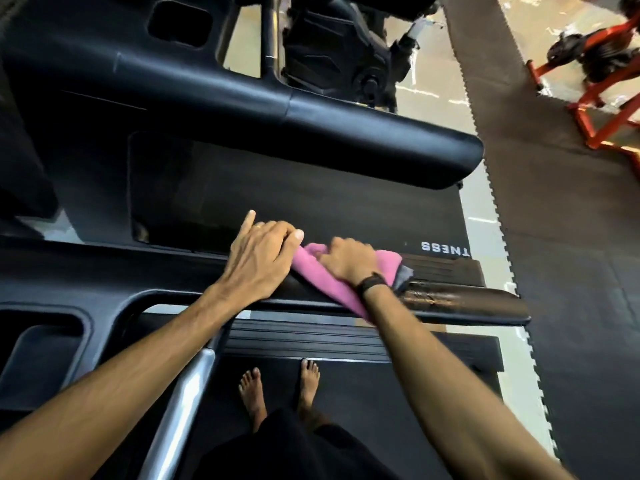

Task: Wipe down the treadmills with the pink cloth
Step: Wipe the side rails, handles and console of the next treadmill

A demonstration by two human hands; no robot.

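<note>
Gripping the pink cloth in our right hand, fingers curled round a bunched part of it, we press it onto the near handrail of the treadmill. Our left hand rests on the same rail just beside the cloth; its fingers look loosely bent with the index lifted, and we can't tell if the fingertips pinch the cloth's edge or only touch it.

Cloth position: draped over the rail top, one tail hanging off the near side under our right wrist, where a dark wristband sits. A grey corner or tag sticks out on the far-right side.

Risks from here, our read:
- Cloth is bunched, not flat. Only a narrow strip likely contacts the rail, so a pass could leave streaks or miss the rounded sides.
- Rail end to the right looks glossy, possibly wet. If it is wet, the left hand bracing there could slip as we lean.
- Hanging tail could snag on the rail end or drag out of the grip.
- We stand barefoot on the treadmill belt. Leaning sideways over the rail shifts weight; if the belt moves or is damp, footing goes.
- Far handrail and the neighbouring belt beyond it look untouched from here; reaching across instead of stepping round would overextend us.

Further out: interlocking floor mats and a red equipment frame at upper right, well apart from us.
</note>
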